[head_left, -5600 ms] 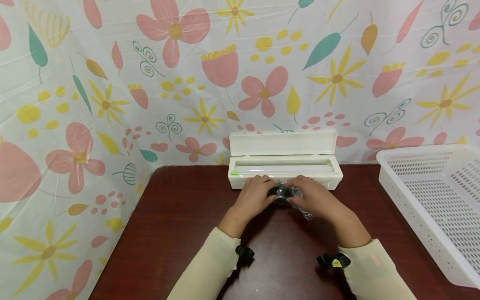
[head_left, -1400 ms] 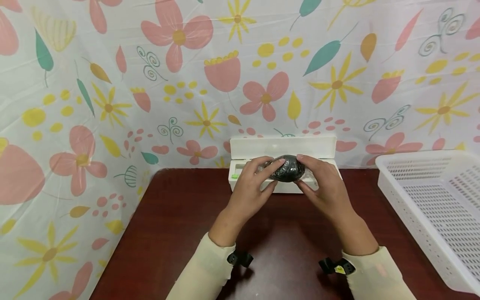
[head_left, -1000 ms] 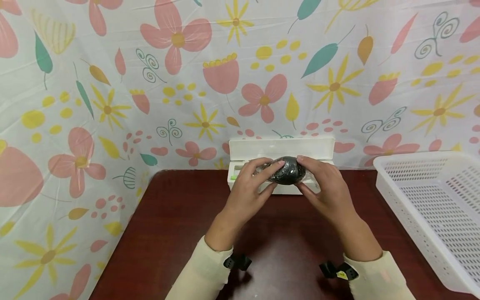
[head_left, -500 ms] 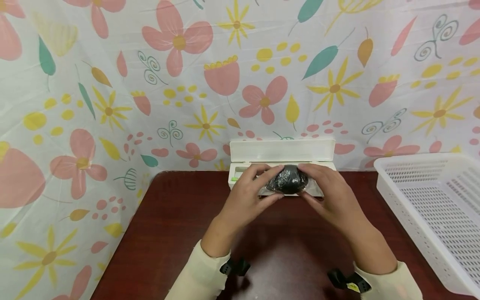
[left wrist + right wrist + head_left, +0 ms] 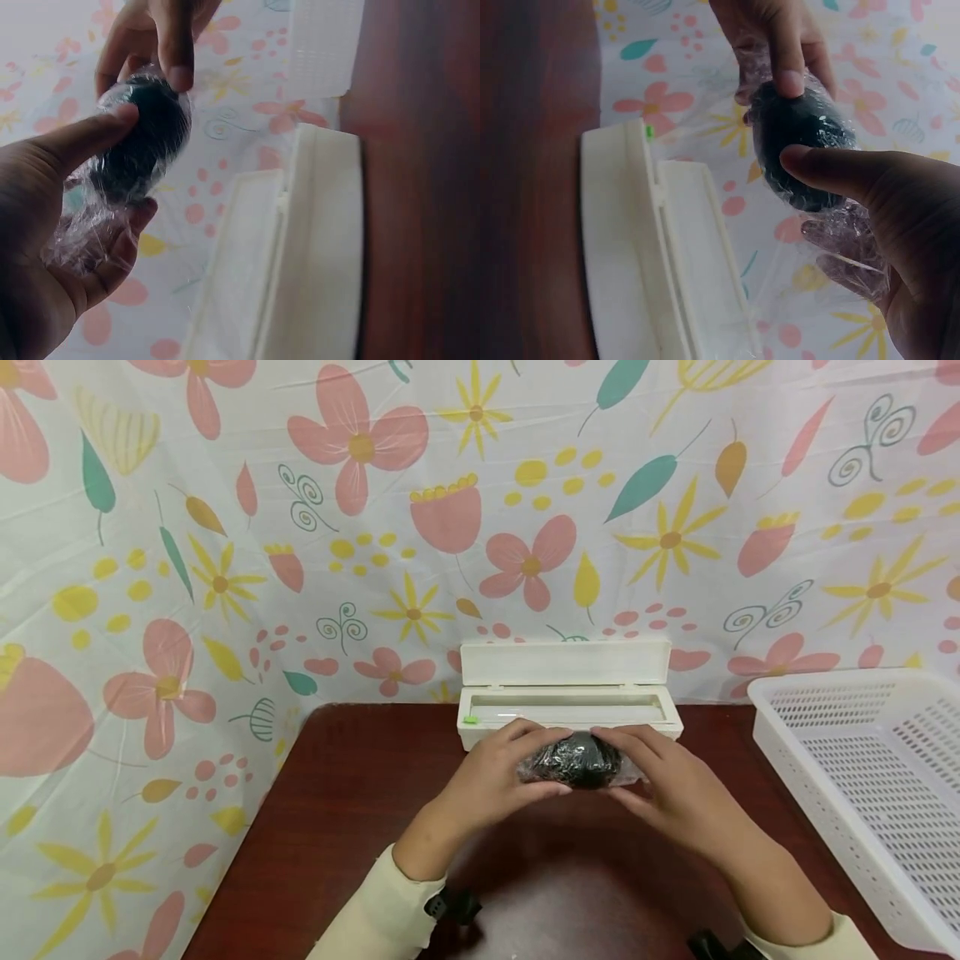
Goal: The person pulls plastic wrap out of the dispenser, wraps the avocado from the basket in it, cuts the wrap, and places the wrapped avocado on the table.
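A dark, smooth oval object, avocado-like in shape, is wrapped in clear cling film and held up between both hands. My left hand grips its left end, and my right hand grips the right end. In the left wrist view, loose film bunches in the left palm beside the wrapped object. Crumpled film also gathers under the right thumb in the right wrist view. Behind the hands stands a white cling film dispenser, lid raised, with a roll inside.
A white perforated plastic basket stands at the right of the dark red table. A floral-print cloth hangs behind and along the left side. A small green tab sits at the dispenser's left end.
Several seconds ago the hands were low against the dispenser's front, with film trailing on the right. They lifted the wrapped object over it, then drew it back nearer the body, uncovering the roll.
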`<move>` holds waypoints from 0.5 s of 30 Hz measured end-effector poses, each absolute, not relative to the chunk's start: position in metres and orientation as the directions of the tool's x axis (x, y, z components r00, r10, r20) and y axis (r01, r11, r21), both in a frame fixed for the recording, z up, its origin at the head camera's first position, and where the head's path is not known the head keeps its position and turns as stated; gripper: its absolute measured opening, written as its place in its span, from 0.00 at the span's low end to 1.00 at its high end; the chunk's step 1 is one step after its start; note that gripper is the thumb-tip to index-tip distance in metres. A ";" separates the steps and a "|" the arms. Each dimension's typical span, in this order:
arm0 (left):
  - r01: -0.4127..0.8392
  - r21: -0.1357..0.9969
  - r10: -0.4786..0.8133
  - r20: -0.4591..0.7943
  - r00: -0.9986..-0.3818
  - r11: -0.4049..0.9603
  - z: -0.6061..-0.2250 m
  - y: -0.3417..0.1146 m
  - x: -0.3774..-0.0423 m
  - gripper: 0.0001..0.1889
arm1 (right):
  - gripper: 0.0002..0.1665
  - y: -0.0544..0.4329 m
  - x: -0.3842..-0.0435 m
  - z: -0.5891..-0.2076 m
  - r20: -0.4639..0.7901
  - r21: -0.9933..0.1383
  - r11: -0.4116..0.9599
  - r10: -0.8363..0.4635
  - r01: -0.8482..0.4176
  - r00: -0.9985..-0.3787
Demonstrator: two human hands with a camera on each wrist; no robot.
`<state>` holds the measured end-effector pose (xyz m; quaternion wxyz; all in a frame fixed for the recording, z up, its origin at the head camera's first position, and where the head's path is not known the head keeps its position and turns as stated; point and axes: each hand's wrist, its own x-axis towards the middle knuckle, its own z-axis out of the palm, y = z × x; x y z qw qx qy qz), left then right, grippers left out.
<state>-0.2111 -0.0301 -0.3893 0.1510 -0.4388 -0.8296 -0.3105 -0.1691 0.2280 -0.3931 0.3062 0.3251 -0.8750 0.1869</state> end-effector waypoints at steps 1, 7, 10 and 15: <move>0.811 0.407 0.637 0.504 -0.584 0.421 -0.391 -0.030 -0.211 0.34 | 0.41 0.228 -0.168 -0.395 0.653 -0.128 0.718 -0.458 -0.684 -0.603; 0.751 0.507 0.653 0.403 -0.641 0.424 -0.402 -0.030 -0.214 0.34 | 0.42 0.229 -0.164 -0.404 0.641 -0.143 0.705 -0.470 -0.695 -0.607; 0.722 0.545 0.653 0.366 -0.662 0.427 -0.408 -0.030 -0.215 0.34 | 0.42 0.227 -0.160 -0.409 0.639 -0.153 0.699 -0.469 -0.698 -0.610; 0.675 0.601 0.657 0.307 -0.689 0.427 -0.417 -0.031 -0.218 0.33 | 0.42 0.222 -0.158 -0.417 0.620 -0.151 0.694 -0.488 -0.704 -0.615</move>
